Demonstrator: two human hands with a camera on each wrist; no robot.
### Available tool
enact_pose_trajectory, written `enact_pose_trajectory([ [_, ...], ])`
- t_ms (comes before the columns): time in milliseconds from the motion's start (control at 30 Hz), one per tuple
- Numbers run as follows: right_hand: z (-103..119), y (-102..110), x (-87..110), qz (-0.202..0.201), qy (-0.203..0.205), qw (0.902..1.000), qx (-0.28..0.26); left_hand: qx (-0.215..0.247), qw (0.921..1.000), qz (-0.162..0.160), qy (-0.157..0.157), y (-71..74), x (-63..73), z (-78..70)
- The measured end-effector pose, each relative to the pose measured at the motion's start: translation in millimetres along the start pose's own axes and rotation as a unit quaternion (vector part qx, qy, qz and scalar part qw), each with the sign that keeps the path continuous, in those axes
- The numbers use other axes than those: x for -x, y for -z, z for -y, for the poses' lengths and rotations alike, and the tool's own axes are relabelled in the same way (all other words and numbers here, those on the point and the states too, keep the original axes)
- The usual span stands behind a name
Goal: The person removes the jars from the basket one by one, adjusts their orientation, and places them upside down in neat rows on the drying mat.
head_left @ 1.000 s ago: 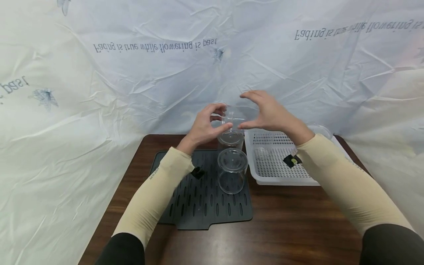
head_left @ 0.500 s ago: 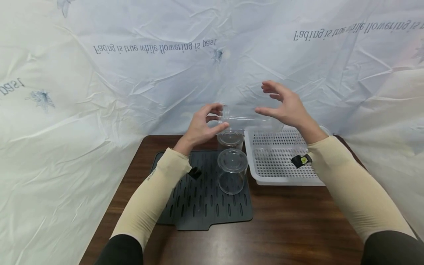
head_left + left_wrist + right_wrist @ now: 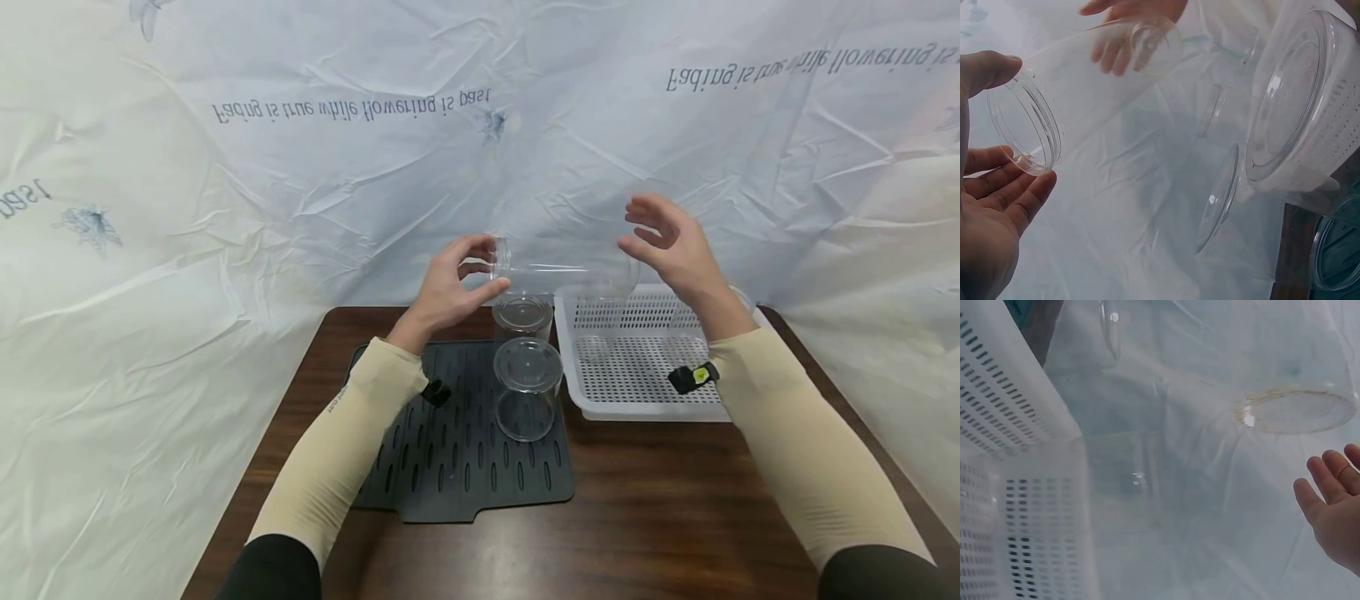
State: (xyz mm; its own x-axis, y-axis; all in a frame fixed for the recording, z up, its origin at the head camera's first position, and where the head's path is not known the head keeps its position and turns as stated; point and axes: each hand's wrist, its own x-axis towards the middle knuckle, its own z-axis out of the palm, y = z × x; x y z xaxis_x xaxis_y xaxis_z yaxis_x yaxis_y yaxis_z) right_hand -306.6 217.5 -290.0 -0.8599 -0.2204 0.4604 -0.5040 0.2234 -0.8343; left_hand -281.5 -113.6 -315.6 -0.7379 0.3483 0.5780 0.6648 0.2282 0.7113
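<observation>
My left hand (image 3: 446,287) grips a tall clear jar (image 3: 566,268) at its ridged mouth, thumb on the near side and fingers on the far side. The jar lies sideways in the air above the back of the table, its base pointing right. In the left wrist view the uncapped mouth (image 3: 1025,125) faces the left palm. My right hand (image 3: 678,250) is beside the base with loosely bent fingers and holds nothing. In the right wrist view a gap shows between its fingertips and the jar's base (image 3: 1297,412), which has a yellowish edge.
Two clear lidded containers, a front one (image 3: 527,412) and a back one (image 3: 522,315), stand on a dark slotted mat (image 3: 450,467). Right of them is a white perforated basket (image 3: 652,411) with clear containers in it. A pale printed sheet (image 3: 375,183) hangs behind the table.
My right hand has moved right along the jar from near its mouth to beyond its base, staying clear of it. The left hand has shifted slightly left with the jar.
</observation>
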Motion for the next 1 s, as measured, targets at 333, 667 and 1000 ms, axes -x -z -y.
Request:
enact_pose_trajectory([
  [333, -23, -6, 12.8, -0.024, 0.004, 0.9809, -0.193, 0.015, 0.9999, 0.0, 0.008, -0.1, -0.1, -9.0],
  [667, -36, -22, 28.7, -0.025, -0.044, 0.9425, -0.33, 0.016, 0.9998, -0.01, -0.004, 0.7, -0.6, 0.9],
  [1000, -48, -47, 34.2, 0.013, 0.012, 0.8725, -0.488, 0.032, 0.9993, -0.009, -0.015, -2.8, -0.6, 0.0],
])
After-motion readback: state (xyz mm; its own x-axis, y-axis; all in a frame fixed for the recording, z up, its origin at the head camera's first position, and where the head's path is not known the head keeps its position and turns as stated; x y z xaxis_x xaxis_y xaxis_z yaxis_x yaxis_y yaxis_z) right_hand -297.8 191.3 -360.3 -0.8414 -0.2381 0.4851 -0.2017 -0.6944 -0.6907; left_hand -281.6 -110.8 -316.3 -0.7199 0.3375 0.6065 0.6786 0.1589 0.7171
